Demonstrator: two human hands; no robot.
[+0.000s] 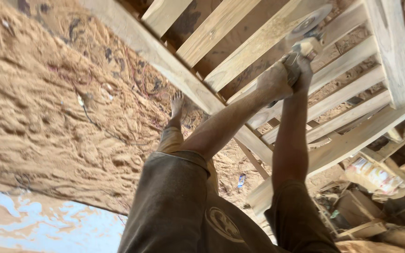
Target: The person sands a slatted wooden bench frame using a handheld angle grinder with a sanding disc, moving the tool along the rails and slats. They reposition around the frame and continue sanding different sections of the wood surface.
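- Two hands clench one angle grinder (308, 33): the left hand (273, 82) wraps its body, and the right hand (300, 65) grips just beside it.
- Its disc spins beyond the fingers, against a wooden frame (254, 44).
- Sawdust-covered ground (48, 103) lies left of both arms.

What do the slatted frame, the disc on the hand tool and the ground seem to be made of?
Frame: pale bare wood, unpainted, with visible grain and dusty faces. Disc: blurred, greyish and round, likely an abrasive or sanding disc; material unclear. Ground: loose tan sawdust or sand, rippled and soft-looking. Both hands, left hand and right hand, grip the tool.
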